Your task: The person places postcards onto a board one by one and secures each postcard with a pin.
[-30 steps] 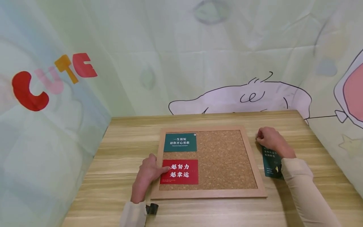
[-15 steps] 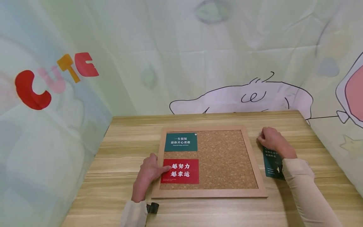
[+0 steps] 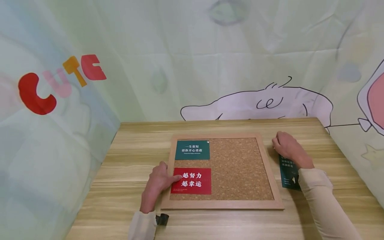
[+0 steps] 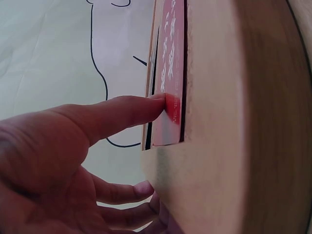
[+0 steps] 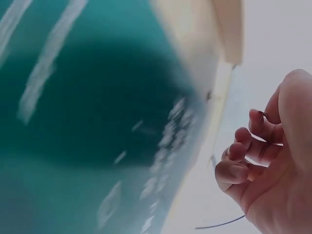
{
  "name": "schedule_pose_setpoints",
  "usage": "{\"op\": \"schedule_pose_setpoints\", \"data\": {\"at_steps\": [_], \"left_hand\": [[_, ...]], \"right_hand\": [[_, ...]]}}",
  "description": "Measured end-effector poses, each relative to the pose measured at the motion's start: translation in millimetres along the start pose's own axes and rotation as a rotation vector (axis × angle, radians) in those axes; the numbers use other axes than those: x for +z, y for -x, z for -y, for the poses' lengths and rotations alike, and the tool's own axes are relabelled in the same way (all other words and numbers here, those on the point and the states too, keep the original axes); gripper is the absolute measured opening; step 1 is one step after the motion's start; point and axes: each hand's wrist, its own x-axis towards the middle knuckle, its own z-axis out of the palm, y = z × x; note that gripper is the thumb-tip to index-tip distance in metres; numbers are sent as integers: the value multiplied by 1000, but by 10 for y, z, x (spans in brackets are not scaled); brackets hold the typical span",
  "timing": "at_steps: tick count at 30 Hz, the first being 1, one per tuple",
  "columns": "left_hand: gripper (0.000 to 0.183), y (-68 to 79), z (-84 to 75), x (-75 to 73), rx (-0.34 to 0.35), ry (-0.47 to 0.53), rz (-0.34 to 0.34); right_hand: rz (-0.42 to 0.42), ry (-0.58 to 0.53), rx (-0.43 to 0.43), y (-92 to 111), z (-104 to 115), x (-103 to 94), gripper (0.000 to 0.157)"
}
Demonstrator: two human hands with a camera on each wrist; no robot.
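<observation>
In the head view, I see the red card [image 3: 198, 190] lying flat on the cork board [image 3: 237, 170], at its lower left. My left hand [image 3: 159, 180] presses the card by the thumb, fingers being at the left side of the wooden frame [image 3: 222, 204]. I judge the card light and thin, rather stiff but easy to bend; its smooth face may slide, so the margin is the better place to hold. I see no pin on it. Above it lies a green card [image 3: 192, 150] with a small shiny pin [image 3: 208, 142] at its upper right corner. The dark green card [image 3: 288, 175] lies on the table [image 3: 132, 136], right of the board; my right hand [image 3: 288, 146] and sleeve [image 3: 322, 196] cover part of it and stand in the way of lifting it.

In the left wrist view, the thumb is stretched onto the red card near its end, and the other fingers touch the frame's outer edge; it is pressing, not a closed grip.

In the right wrist view, the fingers are curled, and the thumb and forefinger pinch a small dark thing [image 5: 263, 115]. I cannot tell what it is; probably it is hard, very light and easy to drop, so the fingertips are the suitable hold.
</observation>
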Motion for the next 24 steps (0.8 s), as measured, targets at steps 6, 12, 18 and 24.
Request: {"op": "schedule_pose_setpoints", "data": {"at_steps": [6, 12, 18, 24], "left_hand": [[62, -5, 2, 2, -8, 10, 4], [61, -10, -15, 10, -30, -5, 3], [60, -2, -17, 8, -39, 2, 6], [58, 4, -23, -3, -33, 1, 1]], "right_hand": [[-47, -98, -139, -48, 283, 6, 18], [23, -237, -188, -101, 650, 76, 20], [93, -326, -226, -181, 934, 227, 15], [145, -355, -279, -214, 1180, 313, 7]]}}
